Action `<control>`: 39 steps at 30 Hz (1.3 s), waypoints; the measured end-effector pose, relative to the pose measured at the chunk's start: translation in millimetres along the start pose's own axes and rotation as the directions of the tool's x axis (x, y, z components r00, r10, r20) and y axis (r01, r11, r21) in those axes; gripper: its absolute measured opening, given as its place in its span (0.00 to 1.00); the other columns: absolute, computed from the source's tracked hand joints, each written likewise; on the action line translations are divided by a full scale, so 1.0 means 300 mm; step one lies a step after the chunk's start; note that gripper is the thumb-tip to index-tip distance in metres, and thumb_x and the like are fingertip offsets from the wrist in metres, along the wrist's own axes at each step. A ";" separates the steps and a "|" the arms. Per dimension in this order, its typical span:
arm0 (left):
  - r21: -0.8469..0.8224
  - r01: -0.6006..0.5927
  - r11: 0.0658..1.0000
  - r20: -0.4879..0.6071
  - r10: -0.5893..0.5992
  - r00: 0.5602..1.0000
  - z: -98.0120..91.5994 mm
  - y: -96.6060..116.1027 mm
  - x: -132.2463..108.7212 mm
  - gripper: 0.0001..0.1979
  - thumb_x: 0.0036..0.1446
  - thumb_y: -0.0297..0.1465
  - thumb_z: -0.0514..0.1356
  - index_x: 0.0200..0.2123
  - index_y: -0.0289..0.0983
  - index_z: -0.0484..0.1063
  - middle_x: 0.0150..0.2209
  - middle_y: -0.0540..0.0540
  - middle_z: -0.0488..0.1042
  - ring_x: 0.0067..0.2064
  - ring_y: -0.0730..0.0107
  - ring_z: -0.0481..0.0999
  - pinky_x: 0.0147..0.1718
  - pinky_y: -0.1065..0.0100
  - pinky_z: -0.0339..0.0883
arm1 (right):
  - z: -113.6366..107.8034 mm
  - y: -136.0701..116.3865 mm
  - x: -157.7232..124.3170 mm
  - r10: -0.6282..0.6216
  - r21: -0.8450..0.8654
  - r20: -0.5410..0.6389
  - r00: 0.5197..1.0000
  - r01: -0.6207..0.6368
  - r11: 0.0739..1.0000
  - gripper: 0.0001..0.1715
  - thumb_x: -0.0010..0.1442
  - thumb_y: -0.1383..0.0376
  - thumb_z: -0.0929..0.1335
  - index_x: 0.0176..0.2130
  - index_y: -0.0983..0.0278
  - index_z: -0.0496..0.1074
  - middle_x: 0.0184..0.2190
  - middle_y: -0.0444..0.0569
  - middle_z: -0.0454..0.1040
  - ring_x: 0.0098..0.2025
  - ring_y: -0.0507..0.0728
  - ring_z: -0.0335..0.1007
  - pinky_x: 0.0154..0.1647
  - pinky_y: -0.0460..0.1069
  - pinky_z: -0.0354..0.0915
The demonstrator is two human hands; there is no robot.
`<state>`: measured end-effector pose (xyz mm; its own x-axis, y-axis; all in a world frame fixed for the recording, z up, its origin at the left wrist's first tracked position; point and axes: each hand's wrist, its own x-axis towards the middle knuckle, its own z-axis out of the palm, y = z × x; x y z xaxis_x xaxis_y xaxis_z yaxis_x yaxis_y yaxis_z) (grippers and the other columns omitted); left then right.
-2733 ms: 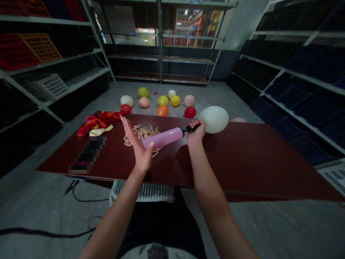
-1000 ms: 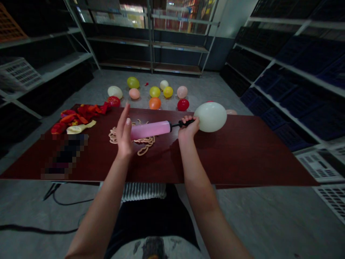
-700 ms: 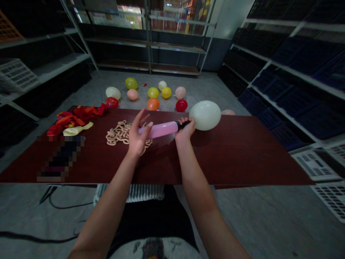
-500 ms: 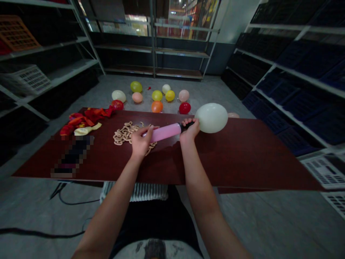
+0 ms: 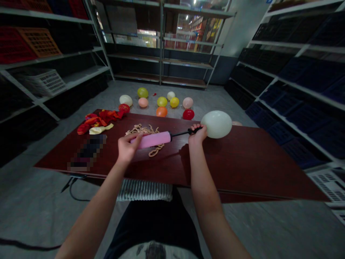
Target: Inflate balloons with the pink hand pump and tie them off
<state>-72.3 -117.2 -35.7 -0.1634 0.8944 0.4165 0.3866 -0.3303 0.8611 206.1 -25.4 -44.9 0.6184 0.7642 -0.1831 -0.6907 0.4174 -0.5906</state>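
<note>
A pink hand balloon pump (image 5: 155, 139) is held level above the table. My left hand (image 5: 127, 145) is closed around the left end of its barrel. My right hand (image 5: 198, 134) grips the black handle, with a length of black rod showing between handle and barrel. A white inflated balloon (image 5: 216, 124) sits against the right hand at the handle's end; its neck is hidden by the fingers. Beneath the pump lies a pile of beige, thin uninflated long balloons or loops (image 5: 153, 150), partly covered by the barrel and left hand.
The dark red table (image 5: 242, 162) holds red and orange limp balloons (image 5: 104, 118), a pale yellow limp balloon (image 5: 101, 129) and a pixelated dark object (image 5: 88, 153). Several inflated balloons, one orange (image 5: 161, 111), lie on the floor beyond. Shelves with crates (image 5: 40, 41) line the sides.
The black rod has come out of the barrel, which has moved left with my left hand. My right hand keeps the handle beside the white balloon. The camera view has shifted.
</note>
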 end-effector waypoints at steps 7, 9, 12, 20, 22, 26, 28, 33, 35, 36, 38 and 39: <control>0.029 -0.174 0.984 -0.043 0.175 0.984 -0.151 0.013 0.011 0.13 0.61 0.40 0.64 0.34 0.39 0.85 0.36 0.45 0.83 0.41 0.57 0.83 0.48 0.59 0.75 | 0.027 0.022 -0.040 0.032 0.006 0.035 0.999 -0.032 0.999 0.12 0.64 0.68 0.57 0.28 0.59 0.52 0.20 0.34 0.55 0.18 0.46 0.53 0.17 0.39 0.53; -0.058 -0.206 0.977 -0.072 0.202 0.977 -0.152 0.030 0.025 0.15 0.65 0.40 0.60 0.35 0.40 0.84 0.39 0.45 0.83 0.46 0.56 0.82 0.54 0.56 0.73 | 0.035 0.035 -0.054 0.054 0.036 0.060 0.997 -0.056 0.998 0.12 0.65 0.67 0.57 0.28 0.59 0.52 0.20 0.35 0.54 0.19 0.46 0.54 0.18 0.39 0.54; -0.212 -0.313 0.926 -0.129 0.291 0.948 -0.121 0.048 0.051 0.17 0.68 0.41 0.56 0.53 0.45 0.79 0.59 0.48 0.75 0.65 0.53 0.69 0.66 0.52 0.61 | 0.038 0.041 -0.065 0.088 0.112 0.077 0.993 -0.097 0.989 0.14 0.67 0.67 0.56 0.28 0.59 0.51 0.21 0.35 0.54 0.19 0.46 0.53 0.18 0.40 0.54; -0.276 -0.297 0.914 -0.112 0.276 0.955 0.030 0.035 0.084 0.27 0.68 0.47 0.56 0.68 0.58 0.61 0.72 0.63 0.55 0.74 0.49 0.46 0.71 0.51 0.51 | 0.044 0.027 -0.083 0.067 0.062 0.099 0.993 -0.073 0.995 0.15 0.70 0.63 0.56 0.30 0.59 0.51 0.23 0.36 0.53 0.21 0.47 0.54 0.19 0.40 0.55; -0.274 -0.276 0.921 -0.092 0.261 0.961 0.081 0.044 0.073 0.28 0.68 0.46 0.55 0.70 0.54 0.59 0.72 0.59 0.54 0.74 0.50 0.48 0.71 0.54 0.51 | 0.051 0.034 -0.094 0.072 0.057 0.102 0.992 -0.079 0.995 0.15 0.70 0.62 0.55 0.30 0.59 0.51 0.22 0.36 0.53 0.20 0.47 0.54 0.19 0.41 0.55; -0.299 -0.251 0.921 -0.068 0.241 0.968 0.190 0.062 0.049 0.29 0.67 0.47 0.56 0.69 0.53 0.60 0.72 0.56 0.55 0.74 0.52 0.49 0.72 0.53 0.51 | 0.058 0.050 -0.110 0.086 0.075 0.112 0.990 -0.095 0.993 0.15 0.71 0.62 0.56 0.30 0.59 0.51 0.22 0.36 0.54 0.21 0.47 0.54 0.20 0.41 0.55; -0.313 -0.221 0.924 -0.048 0.217 0.975 0.234 0.063 0.043 0.29 0.66 0.47 0.58 0.68 0.55 0.61 0.72 0.57 0.55 0.74 0.51 0.49 0.71 0.51 0.52 | 0.056 0.052 -0.108 0.095 0.095 0.100 0.990 -0.104 0.990 0.15 0.71 0.62 0.56 0.30 0.59 0.52 0.22 0.36 0.53 0.20 0.46 0.53 0.19 0.41 0.54; -0.361 -0.173 0.916 0.001 0.186 0.983 0.283 0.043 0.050 0.32 0.63 0.46 0.63 0.68 0.51 0.61 0.72 0.47 0.56 0.70 0.47 0.60 0.64 0.49 0.65 | 0.046 0.039 -0.088 0.068 0.105 0.074 0.995 -0.076 0.992 0.15 0.70 0.62 0.56 0.30 0.58 0.51 0.21 0.36 0.53 0.20 0.47 0.53 0.19 0.41 0.54; -0.367 -0.139 0.920 0.035 0.163 0.986 0.283 0.040 0.050 0.32 0.63 0.46 0.62 0.67 0.46 0.63 0.70 0.41 0.59 0.67 0.47 0.66 0.61 0.49 0.68 | 0.045 0.031 -0.083 0.045 0.075 0.085 0.995 -0.052 0.996 0.15 0.71 0.61 0.56 0.30 0.58 0.51 0.21 0.35 0.53 0.20 0.46 0.53 0.19 0.41 0.54; -0.360 -0.117 0.926 0.049 0.144 0.988 0.280 0.042 0.048 0.33 0.62 0.47 0.63 0.67 0.44 0.63 0.69 0.39 0.61 0.66 0.47 0.67 0.60 0.50 0.69 | 0.045 0.028 -0.081 0.036 0.056 0.087 0.996 -0.041 0.998 0.15 0.71 0.61 0.56 0.30 0.58 0.51 0.21 0.35 0.53 0.20 0.46 0.53 0.19 0.41 0.54; -0.323 -0.055 0.945 0.082 0.086 0.993 0.272 0.046 0.040 0.33 0.61 0.46 0.64 0.66 0.41 0.65 0.65 0.38 0.68 0.63 0.49 0.71 0.59 0.52 0.69 | 0.046 0.021 -0.077 0.027 0.037 0.080 0.996 -0.030 0.999 0.16 0.71 0.61 0.56 0.30 0.58 0.51 0.21 0.35 0.53 0.19 0.46 0.53 0.18 0.41 0.53; -0.291 -0.020 0.956 0.096 0.050 0.994 0.268 0.048 0.035 0.31 0.61 0.45 0.64 0.64 0.39 0.69 0.61 0.38 0.73 0.61 0.51 0.73 0.59 0.53 0.69 | 0.047 0.019 -0.075 0.030 0.043 0.075 0.997 -0.033 0.999 0.16 0.71 0.61 0.56 0.30 0.58 0.51 0.21 0.34 0.53 0.19 0.46 0.53 0.18 0.41 0.52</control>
<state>4.4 -88.3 -42.2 -0.0564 0.9015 0.4292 0.1088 -0.4218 0.9002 182.8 -33.4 -33.1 0.5677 0.8111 -0.1409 -0.7261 0.4127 -0.5499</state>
